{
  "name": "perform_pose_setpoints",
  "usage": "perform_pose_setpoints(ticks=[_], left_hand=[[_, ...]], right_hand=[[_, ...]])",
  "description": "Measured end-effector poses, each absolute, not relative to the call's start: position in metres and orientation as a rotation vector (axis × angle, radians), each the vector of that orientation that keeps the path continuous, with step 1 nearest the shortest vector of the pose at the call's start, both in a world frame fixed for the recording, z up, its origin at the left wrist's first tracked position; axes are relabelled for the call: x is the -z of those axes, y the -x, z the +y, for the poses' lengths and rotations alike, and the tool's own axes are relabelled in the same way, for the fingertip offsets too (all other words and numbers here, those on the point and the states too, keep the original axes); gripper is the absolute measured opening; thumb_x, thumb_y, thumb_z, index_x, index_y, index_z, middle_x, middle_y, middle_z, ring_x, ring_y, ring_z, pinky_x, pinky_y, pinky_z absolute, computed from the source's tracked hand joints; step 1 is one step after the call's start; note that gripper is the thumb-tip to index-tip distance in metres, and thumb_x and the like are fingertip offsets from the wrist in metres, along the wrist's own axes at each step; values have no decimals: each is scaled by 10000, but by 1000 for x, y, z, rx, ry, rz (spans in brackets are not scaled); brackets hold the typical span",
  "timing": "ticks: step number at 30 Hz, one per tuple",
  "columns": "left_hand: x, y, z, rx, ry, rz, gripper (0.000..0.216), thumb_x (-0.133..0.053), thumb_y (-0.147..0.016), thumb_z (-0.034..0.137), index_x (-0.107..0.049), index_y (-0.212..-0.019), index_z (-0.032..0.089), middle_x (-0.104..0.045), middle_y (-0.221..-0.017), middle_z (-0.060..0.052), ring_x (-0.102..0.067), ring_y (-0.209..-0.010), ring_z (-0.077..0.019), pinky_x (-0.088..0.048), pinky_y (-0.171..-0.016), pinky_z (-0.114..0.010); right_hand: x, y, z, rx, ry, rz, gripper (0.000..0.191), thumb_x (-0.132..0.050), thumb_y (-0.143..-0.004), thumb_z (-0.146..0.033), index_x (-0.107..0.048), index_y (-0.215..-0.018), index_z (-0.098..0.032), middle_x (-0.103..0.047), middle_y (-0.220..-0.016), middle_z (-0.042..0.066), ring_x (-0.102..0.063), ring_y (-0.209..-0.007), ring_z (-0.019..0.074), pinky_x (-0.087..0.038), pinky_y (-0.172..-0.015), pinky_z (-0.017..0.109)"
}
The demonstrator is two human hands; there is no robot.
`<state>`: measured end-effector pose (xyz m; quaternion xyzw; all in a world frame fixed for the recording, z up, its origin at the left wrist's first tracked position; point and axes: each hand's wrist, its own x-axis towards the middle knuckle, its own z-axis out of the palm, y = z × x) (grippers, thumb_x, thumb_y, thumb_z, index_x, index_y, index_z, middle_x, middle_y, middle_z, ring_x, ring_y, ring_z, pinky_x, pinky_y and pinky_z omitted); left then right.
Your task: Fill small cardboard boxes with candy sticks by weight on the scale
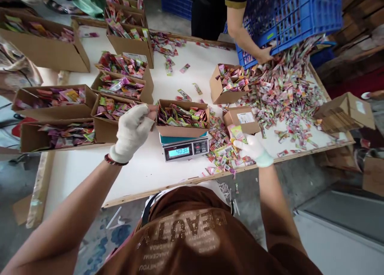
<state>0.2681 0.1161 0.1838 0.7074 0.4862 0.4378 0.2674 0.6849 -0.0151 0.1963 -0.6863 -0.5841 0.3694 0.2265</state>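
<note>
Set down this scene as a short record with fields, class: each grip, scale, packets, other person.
Left grip: gloved, at the left end of the open box; contact unclear
Right grip: gloved, holding a packet
Scale: under the box; digits resemble 4036, decimal point unclear
Box contents: many small packets
Loose packets: heaped on the white table, mostly right of the scale
Other person's hand: at the tilted blue crate

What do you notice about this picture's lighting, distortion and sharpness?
Head view: the tabletop looks bright, the floor dimmer; head view: wide-angle distortion seems to stretch the left forearm toward the corner; head view: the scale screen glows clearly, but print on the heaped packets is illegible.
</note>
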Motion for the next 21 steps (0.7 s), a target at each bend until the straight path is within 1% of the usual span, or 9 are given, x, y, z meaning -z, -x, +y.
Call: perform_pose_setpoints(ticks=[2,5,7,11,13,15,17,19,21], left_hand=[[-193,-282,125,-1192,-1970,1265,284,-604,-982,371,-749,-1145,190,-740,-1052,-57,-671,-927,-173,-536,-909,-335],[-204,-302,133,-1193,-2017,1194,220,-608,-974,318,-744,-1103,202,-740,-1110,-47,-681,-1038,-171,-530,-950,-322],[-210,-313,135,-1182,-2039,1170,210,-601,-977,319,-739,-1086,205,-741,-1119,-38,-685,-1051,-151,-534,-947,-298],[-217,-325,135,-1154,-2084,1158,258,-561,-990,345,-734,-1085,179,-738,-1134,-53,-680,-1045,-136,-533,-957,-287],[-213,-328,135,-1114,-2119,1135,283,-549,-991,363,-732,-1086,170,-732,-1149,-73,-675,-1063,-150,-528,-973,-298],[-200,-333,135,-894,-2224,1140,274,-648,-915,383,-736,-1066,172,-729,-1134,-92,-681,-1072,-204,-530,-979,-336],[-178,-341,134,-500,-2332,1218,310,-810,-722,359,-744,-965,178,-737,-998,-104,-702,-968,-287,-553,-915,-397],[-153,-351,133,-180,-2374,1305,291,-856,-573,283,-722,-812,186,-699,-773,-89,-689,-776,-323,-563,-811,-434],[-133,-360,131,-73,-2376,1352,186,-806,-578,253,-678,-700,194,-629,-630,-79,-650,-658,-318,-556,-756,-449]], right_hand=[[-169,-694,-27,-1057,2044,-1649,446,-618,-917,-570,-750,-1081,-177,-783,-1064,106,-718,-1033,315,-553,-973,447],[-138,-701,-33,-939,2313,-1691,342,-550,-961,-385,-739,-1152,-174,-739,-1261,144,-673,-1198,310,-491,-1077,427],[-129,-703,-33,-866,2384,-1691,347,-523,-977,-353,-728,-1184,-163,-692,-1350,173,-631,-1272,310,-451,-1113,417],[-133,-701,-24,-894,2387,-1750,381,-479,-1022,-431,-738,-1132,-174,-746,-1221,172,-682,-1155,306,-482,-1016,374],[-140,-696,-17,-978,2373,-1777,336,-579,-982,-468,-749,-1049,-186,-769,-1132,161,-700,-1084,305,-491,-955,354],[-147,-692,-9,-1065,2351,-1746,298,-719,-902,-486,-751,-970,-198,-780,-1045,139,-707,-1026,289,-495,-910,333],[-154,-693,-2,-1081,2335,-1673,306,-763,-884,-505,-746,-959,-208,-775,-1020,109,-705,-994,252,-510,-897,324],[-161,-703,6,-1027,2309,-1623,336,-697,-953,-513,-728,-1059,-196,-746,-1090,83,-696,-1009,220,-540,-921,352],[-167,-717,13,-972,2238,-1609,352,-646,-1004,-477,-687,-1194,-184,-696,-1200,75,-680,-1059,218,-569,-941,402]])
